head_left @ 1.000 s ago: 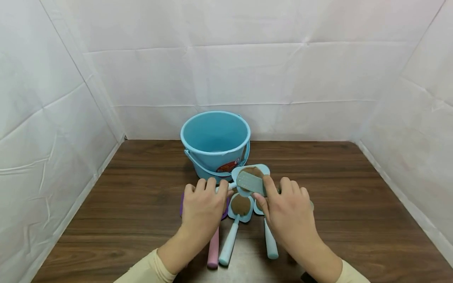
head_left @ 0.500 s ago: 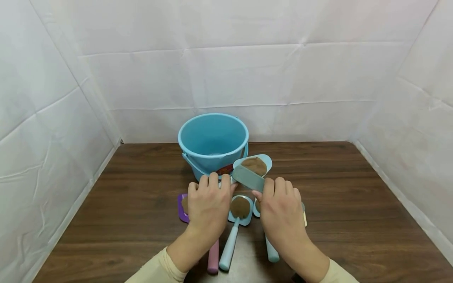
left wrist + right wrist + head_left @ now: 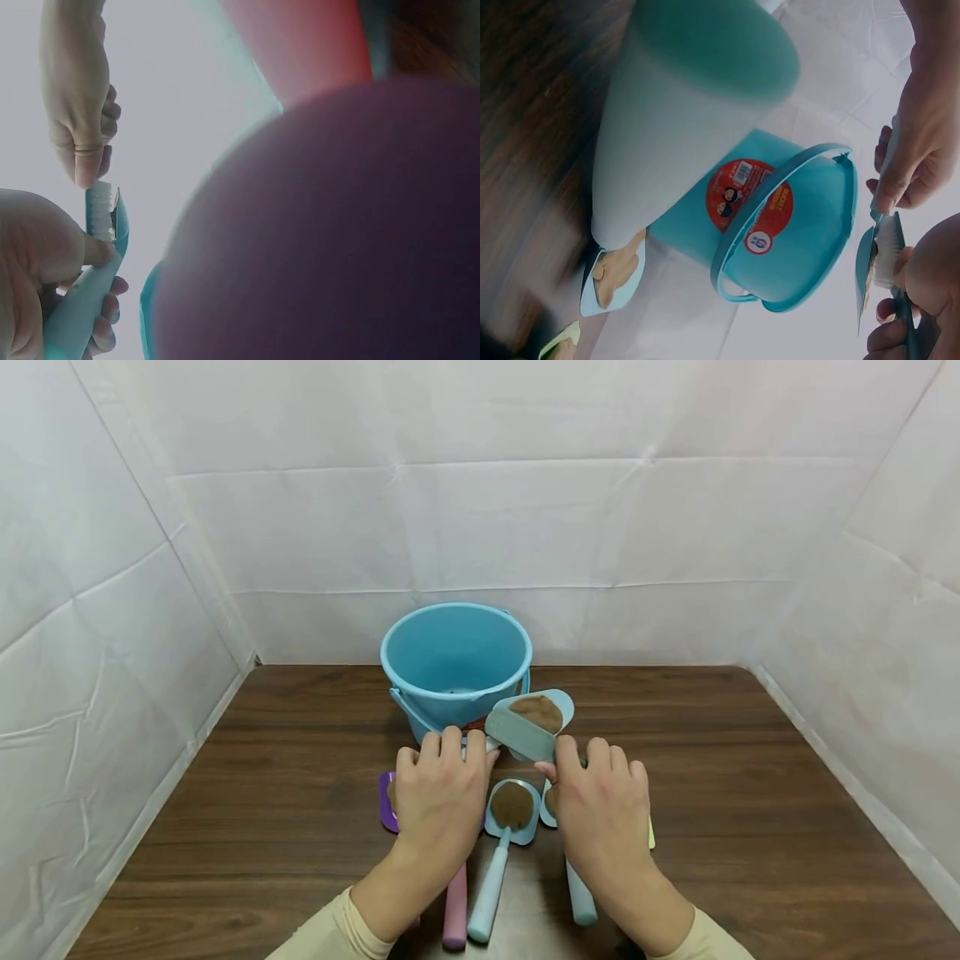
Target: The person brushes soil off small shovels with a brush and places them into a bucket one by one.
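Note:
In the head view my left hand (image 3: 442, 797) grips the handle of a light blue toy shovel, held in the air before the bucket (image 3: 416, 681). A brown, mud-like patch (image 3: 542, 712) covers much of the shovel's blade (image 3: 564, 700). My right hand (image 3: 603, 802) grips a grey-green scrub brush (image 3: 522, 735), which lies over the blade's near edge. Both wrist views show the brush's white bristles (image 3: 101, 212) facing the blade, close against it. In the right wrist view the fingers of my right hand (image 3: 934, 277) curl round the brush.
Below my hands, more shovels lie on the wooden table (image 3: 262, 827): a light blue one (image 3: 489, 893), another with a pale handle (image 3: 580, 893) and a pink handle (image 3: 455, 914) near a purple blade (image 3: 387, 802). A yellow edge (image 3: 651, 835) shows beside my right hand. White sheets (image 3: 525, 527) surround the table.
The brush has shifted from across the middle of the blade to its near edge, baring more of the brown patch. The shovel blade has risen slightly and tilted.

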Available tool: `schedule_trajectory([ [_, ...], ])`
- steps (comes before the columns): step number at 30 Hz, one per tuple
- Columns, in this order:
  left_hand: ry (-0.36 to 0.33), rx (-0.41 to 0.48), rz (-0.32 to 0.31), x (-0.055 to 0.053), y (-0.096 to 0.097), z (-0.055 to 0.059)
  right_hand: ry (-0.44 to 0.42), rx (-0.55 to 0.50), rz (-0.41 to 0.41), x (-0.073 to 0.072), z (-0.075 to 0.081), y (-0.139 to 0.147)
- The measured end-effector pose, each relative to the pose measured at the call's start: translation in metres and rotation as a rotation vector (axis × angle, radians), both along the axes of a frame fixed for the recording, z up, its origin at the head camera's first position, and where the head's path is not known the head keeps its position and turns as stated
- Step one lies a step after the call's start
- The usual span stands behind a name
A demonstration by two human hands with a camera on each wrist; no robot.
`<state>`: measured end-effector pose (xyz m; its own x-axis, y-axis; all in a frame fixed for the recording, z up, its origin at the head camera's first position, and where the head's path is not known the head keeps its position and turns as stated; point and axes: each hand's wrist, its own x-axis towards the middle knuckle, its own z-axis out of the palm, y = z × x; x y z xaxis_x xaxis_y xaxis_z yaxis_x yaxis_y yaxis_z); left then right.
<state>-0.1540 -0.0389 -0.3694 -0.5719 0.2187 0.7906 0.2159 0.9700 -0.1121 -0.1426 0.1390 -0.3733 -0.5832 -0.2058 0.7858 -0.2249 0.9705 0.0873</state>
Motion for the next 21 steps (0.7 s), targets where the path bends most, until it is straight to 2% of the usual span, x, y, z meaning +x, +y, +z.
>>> schedule_trajectory([
  [8, 0.045, 0.004, -0.033, -0.003, 0.001, -0.002, -0.021, -0.068, 0.042, -0.004, 0.003, 0.01],
  [15, 0.014, 0.003, -0.036, -0.003, -0.001, -0.002, -0.066, -0.1, 0.054, -0.008, 0.003, 0.016],
  [21, 0.049, 0.017, -0.061, -0.004, -0.004, -0.007, -0.095, -0.102, 0.017, -0.017, 0.0, 0.029],
])
